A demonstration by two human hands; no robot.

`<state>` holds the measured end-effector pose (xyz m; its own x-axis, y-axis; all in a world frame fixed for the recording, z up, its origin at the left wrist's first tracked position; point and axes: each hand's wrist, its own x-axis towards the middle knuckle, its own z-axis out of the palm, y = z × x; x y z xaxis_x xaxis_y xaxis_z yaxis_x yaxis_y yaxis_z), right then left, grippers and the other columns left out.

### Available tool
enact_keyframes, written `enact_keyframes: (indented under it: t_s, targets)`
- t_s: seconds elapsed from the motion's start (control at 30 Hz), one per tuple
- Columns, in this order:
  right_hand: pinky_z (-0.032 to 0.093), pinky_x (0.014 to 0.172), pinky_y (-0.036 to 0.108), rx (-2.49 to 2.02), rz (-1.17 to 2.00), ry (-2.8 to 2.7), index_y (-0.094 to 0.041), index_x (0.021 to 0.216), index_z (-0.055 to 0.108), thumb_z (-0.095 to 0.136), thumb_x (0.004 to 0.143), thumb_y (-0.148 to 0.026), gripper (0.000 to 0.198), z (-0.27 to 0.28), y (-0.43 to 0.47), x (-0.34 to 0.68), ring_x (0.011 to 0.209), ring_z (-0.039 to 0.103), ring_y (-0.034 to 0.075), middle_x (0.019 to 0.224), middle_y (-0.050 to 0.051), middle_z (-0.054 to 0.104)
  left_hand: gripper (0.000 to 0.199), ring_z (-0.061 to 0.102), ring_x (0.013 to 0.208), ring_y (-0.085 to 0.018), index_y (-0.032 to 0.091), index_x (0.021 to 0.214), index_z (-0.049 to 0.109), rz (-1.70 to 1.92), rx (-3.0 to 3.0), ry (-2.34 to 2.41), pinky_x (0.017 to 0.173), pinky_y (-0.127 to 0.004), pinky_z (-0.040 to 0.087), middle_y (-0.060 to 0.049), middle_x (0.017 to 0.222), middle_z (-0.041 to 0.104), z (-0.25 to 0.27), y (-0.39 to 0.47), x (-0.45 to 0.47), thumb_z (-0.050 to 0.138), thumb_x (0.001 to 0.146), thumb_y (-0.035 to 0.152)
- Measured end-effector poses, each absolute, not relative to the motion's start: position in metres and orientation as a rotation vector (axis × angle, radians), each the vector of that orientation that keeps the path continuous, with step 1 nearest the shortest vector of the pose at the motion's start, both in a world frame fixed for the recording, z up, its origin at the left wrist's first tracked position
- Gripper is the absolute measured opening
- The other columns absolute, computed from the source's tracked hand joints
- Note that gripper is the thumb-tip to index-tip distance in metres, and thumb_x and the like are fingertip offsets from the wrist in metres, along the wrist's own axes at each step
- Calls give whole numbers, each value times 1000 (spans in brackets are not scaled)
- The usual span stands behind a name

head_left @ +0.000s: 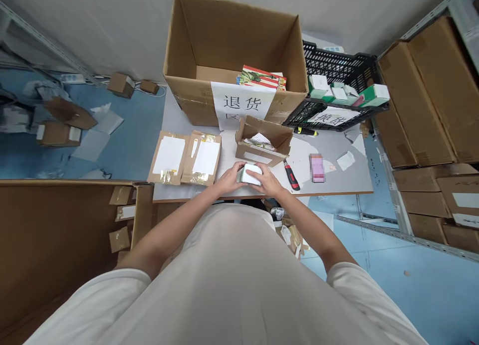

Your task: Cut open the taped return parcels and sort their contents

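Between my two hands, just over the table's front edge, is a small white box (251, 175). My left hand (229, 179) grips its left side, and my right hand (267, 180) wraps its right end with the fingers across the top. Right behind them stands an opened small cardboard box (258, 154) with its flaps up and crumpled paper inside. Two taped parcels (200, 160) with white labels lie left of my left hand. A red and black utility knife (291, 176) rests on the table to the right of my right hand.
A large open carton (194, 98) with a paper sign and several colourful packs stands at the back. Beside it, a black plastic crate (348, 66) holds green and white boxes. A pink pixelated item (317, 168) lies on the table (337, 184). Stacked cartons (430, 100) rise at right.
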<state>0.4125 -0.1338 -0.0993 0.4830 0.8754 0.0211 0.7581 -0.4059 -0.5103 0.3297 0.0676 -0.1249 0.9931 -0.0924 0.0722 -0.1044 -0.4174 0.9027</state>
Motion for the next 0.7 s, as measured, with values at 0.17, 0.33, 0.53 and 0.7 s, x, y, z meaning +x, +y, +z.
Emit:
enact_keyframes:
  t_s: [0.17, 0.33, 0.53, 0.7]
  targets:
    - [47, 96, 46, -2333, 290, -1325, -29, 130, 56, 61, 84, -38, 48, -102, -134, 405, 119, 46, 28, 127, 13, 46, 75, 54, 122, -32, 17, 131, 37, -29, 2109, -127, 101, -50, 46, -17, 131, 53, -115, 72, 327, 75, 70, 38]
    - [49, 93, 46, -2338, 305, -1320, -27, 129, 58, 65, 80, -40, 51, -94, -140, 402, 116, 49, 30, 125, 14, 48, 80, 53, 123, -33, 18, 136, 36, -105, 2164, -121, 99, -50, 47, -17, 135, 52, -106, 83, 327, 73, 69, 41]
    - [51, 90, 46, -2345, 313, -1201, -31, 126, 60, 68, 75, -50, 55, -62, -146, 404, 113, 53, 32, 125, 13, 50, 87, 50, 126, -33, 18, 140, 35, -141, 2187, -219, 104, -49, 44, -16, 140, 48, -90, 90, 339, 73, 67, 45]
    - [52, 89, 49, -2355, 218, -1148, -33, 128, 58, 67, 73, -53, 60, -15, -176, 418, 116, 53, 34, 126, 13, 49, 77, 50, 126, -31, 20, 140, 37, -69, 2136, -190, 99, -46, 47, -14, 140, 49, -71, 94, 350, 66, 74, 49]
